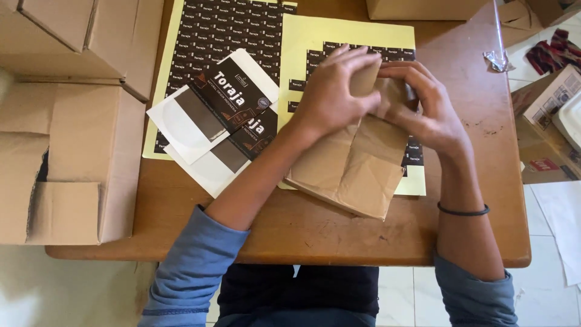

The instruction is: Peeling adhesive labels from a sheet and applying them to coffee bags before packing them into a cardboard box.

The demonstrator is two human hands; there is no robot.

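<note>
Wooden table [339, 236]: yellow sticker sheets [315, 36], white-and-black labels [200, 121], brown paper bag [357, 169], cardboard boxes [66, 163] at left edge.

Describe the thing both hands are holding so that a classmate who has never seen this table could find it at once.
Start at the wooden table and find the yellow sticker sheet at its middle. On it lies a creased brown paper bag, its top end gripped by the left hand and right hand. Unlike the printed black-and-white cards beside it, it is plain.
</note>
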